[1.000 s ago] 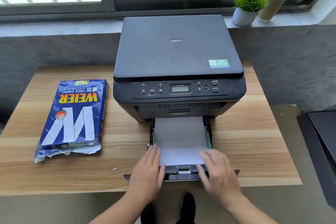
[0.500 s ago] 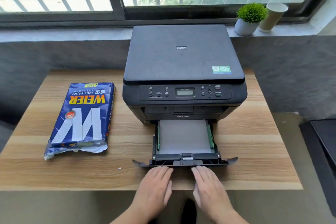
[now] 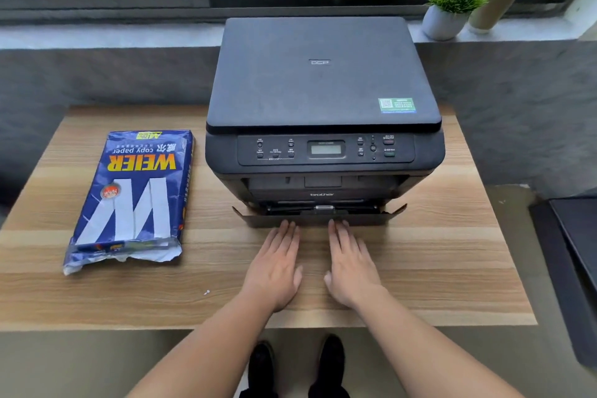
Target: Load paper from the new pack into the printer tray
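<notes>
The printer sits at the back middle of the wooden table, its rear close to the grey ledge under the window. In front of the printer there is a broad bare strip of tabletop running to the near edge, and my shoes show below that edge. My left hand and right hand lie flat and open on that strip, palms down, fingers together and holding nothing. Their fingertips touch the front face of the paper tray, which is pushed almost fully into the base of the printer; only its front lip and a narrow slot show. I cannot see any paper inside it. Left of the printer, just beside it, lies the blue paper pack, its torn end toward me, well apart from my left hand. A potted plant and a paper cup stand on the ledge behind the printer's right corner.
</notes>
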`<action>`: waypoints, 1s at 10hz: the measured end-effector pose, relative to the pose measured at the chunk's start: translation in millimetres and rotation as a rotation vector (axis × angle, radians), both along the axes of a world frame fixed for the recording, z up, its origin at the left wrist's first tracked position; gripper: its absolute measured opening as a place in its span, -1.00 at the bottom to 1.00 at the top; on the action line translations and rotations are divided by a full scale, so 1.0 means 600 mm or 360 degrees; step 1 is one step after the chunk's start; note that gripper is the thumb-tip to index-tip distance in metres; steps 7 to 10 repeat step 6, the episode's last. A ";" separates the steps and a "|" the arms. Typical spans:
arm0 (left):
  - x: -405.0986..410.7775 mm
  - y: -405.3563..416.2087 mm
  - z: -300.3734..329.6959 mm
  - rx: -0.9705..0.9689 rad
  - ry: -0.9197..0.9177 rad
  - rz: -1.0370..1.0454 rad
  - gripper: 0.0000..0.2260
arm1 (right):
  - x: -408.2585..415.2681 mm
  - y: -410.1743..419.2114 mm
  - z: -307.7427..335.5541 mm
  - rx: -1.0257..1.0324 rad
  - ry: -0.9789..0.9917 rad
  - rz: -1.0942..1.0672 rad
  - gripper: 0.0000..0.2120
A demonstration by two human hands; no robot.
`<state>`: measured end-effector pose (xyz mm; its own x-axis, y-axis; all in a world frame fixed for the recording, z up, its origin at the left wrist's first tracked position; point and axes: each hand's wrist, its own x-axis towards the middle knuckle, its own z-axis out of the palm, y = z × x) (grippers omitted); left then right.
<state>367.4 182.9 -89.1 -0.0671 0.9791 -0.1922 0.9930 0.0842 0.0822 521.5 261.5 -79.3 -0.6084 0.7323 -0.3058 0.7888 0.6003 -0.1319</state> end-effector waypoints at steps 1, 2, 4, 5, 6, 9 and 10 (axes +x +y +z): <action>0.003 0.009 0.001 0.0018 -0.0075 0.0128 -0.38 | -0.012 0.001 -0.005 -0.0026 -0.0009 -0.0009 -0.07; -0.012 0.034 0.008 0.0060 -0.0158 0.0276 -0.50 | -0.026 0.012 -0.005 -0.0024 0.0055 -0.0109 -0.18; -0.042 0.067 0.011 0.0051 -0.0143 0.0312 -0.46 | -0.053 0.058 0.007 -0.0027 0.0008 -0.0168 -0.21; -0.052 0.083 0.018 0.0035 -0.0173 0.0301 -0.44 | -0.069 0.077 0.013 -0.0091 -0.0011 -0.0187 -0.22; -0.059 0.083 0.022 -0.0017 -0.0160 0.0287 -0.42 | -0.072 0.077 0.013 -0.0155 -0.0021 -0.0221 -0.22; -0.059 0.083 0.022 -0.0017 -0.0160 0.0287 -0.42 | -0.072 0.077 0.013 -0.0155 -0.0021 -0.0221 -0.22; -0.059 0.083 0.022 -0.0017 -0.0160 0.0287 -0.42 | -0.072 0.077 0.013 -0.0155 -0.0021 -0.0221 -0.22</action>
